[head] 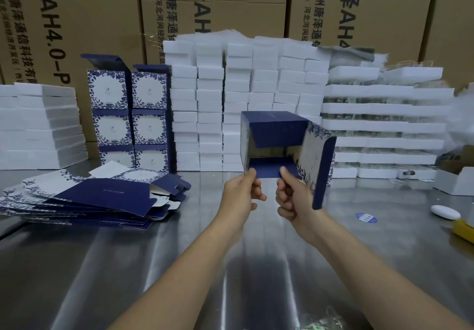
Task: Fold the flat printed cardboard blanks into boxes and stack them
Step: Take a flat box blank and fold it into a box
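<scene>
- Head view: the half-formed box (279,145) is held up off the steel table (179,265), just above both hands, with its open end turned toward the person, probably so the inside flaps can be seen and tucked
- The left hand (241,193) pinches the near lower left edge of the box, thumb on top and fingers curled beneath, which steadies that corner
- The right hand (292,198) pinches the dark blue bottom flap beside it, thumb pressed on the flap and the other fingers curled under; the hands sit close together but apart
- A long printed side flap hangs open past the right hand, on its outer side, not yet folded in; I judge the box is mid-assembly
- Both forearms reach forward from the bottom edge of the frame and converge, wrists raised clear of the table
- The pile of flat blanks (89,198) lies well to the left of the left hand, fanned out within easy reach for the next pick
- The stack of finished boxes (130,116) stands beyond those blanks, further left and behind the hands, two columns upright against the brown cartons (77,21)
- White foam trays (246,98) are piled directly behind the held box
</scene>
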`<state>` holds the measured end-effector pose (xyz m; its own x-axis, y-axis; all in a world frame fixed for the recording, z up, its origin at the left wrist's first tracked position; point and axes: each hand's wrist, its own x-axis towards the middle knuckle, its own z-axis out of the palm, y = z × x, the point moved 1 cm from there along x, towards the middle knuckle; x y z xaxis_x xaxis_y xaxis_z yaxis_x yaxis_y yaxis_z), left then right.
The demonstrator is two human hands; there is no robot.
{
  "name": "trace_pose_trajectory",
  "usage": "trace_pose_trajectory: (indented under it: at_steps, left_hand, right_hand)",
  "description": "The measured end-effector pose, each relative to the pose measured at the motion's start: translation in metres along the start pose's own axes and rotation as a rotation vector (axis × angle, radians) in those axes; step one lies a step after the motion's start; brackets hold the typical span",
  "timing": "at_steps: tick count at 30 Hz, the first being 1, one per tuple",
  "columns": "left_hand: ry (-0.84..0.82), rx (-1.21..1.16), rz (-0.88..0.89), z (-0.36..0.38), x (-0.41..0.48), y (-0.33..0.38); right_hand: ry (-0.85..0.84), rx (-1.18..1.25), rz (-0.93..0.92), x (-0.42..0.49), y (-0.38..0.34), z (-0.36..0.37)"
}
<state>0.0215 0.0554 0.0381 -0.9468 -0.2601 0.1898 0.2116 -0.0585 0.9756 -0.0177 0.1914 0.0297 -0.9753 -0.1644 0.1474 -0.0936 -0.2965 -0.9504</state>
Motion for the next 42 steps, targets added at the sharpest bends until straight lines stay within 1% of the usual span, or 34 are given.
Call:
trace_pose_trajectory:
  at_steps: [2, 4, 6, 11, 13, 15, 18, 21, 25, 27, 31, 33, 35, 38, 42]
  left_hand:
    - [-0.003, 0.016, -0.009, 0.0, 0.0, 0.0]
    - [-0.019, 0.024, -0.02, 0.001, -0.001, -0.001]
    - [-0.039, 0.011, -0.017, 0.003, -0.002, -0.001]
    - [-0.023, 0.0, -0.007, 0.001, -0.001, 0.0]
    - [-0.02, 0.002, -0.01, -0.001, 0.0, -0.001]
    - [-0.026, 0.003, -0.023, 0.0, 0.001, -0.001]
    - [-0.032, 0.006, -0.046, 0.004, -0.001, -0.001]
    - [-0.04, -0.002, -0.027, 0.006, -0.002, 0.0]
    - [-0.047, 0.006, -0.008, 0.003, -0.002, 0.0]
    - [-0.054, 0.015, -0.009, 0.003, -0.002, -0.001]
    - [-0.053, 0.024, -0.031, 0.006, -0.004, -0.002]
    - [-0.048, 0.023, -0.029, 0.006, -0.003, -0.001]
    - [-0.043, 0.023, -0.022, 0.004, -0.003, -0.001]
    - [-0.066, 0.037, -0.006, 0.003, -0.003, -0.001]
    - [-0.093, 0.05, -0.012, 0.005, -0.005, -0.001]
  right_hand:
    - [0.002, -0.003, -0.036, 0.0, -0.001, 0.0]
    - [0.035, 0.006, -0.099, 0.0, -0.003, -0.002]
    - [0.063, 0.005, -0.124, 0.0, -0.003, -0.002]
    - [0.003, -0.035, -0.027, -0.004, -0.005, 0.001]
    - [-0.003, -0.075, -0.025, -0.005, -0.006, 0.002]
    - [0.035, -0.07, -0.063, -0.005, -0.006, 0.003]
    - [0.107, 0.052, -0.063, -0.004, -0.008, 0.002]
    - [0.057, -0.019, -0.103, -0.007, -0.007, 0.004]
    - [0.002, -0.076, 0.004, -0.007, -0.005, 0.003]
    - [-0.026, -0.078, 0.01, -0.006, -0.004, 0.003]
    - [-0.005, 0.02, -0.04, -0.007, -0.004, 0.003]
    - [0.006, -0.049, -0.058, -0.008, -0.004, 0.005]
    - [0.001, -0.111, -0.038, -0.009, -0.003, 0.006]
    - [-0.07, -0.122, -0.001, -0.011, -0.001, 0.01]
    - [-0.068, -0.112, -0.037, -0.007, 0.002, 0.009]
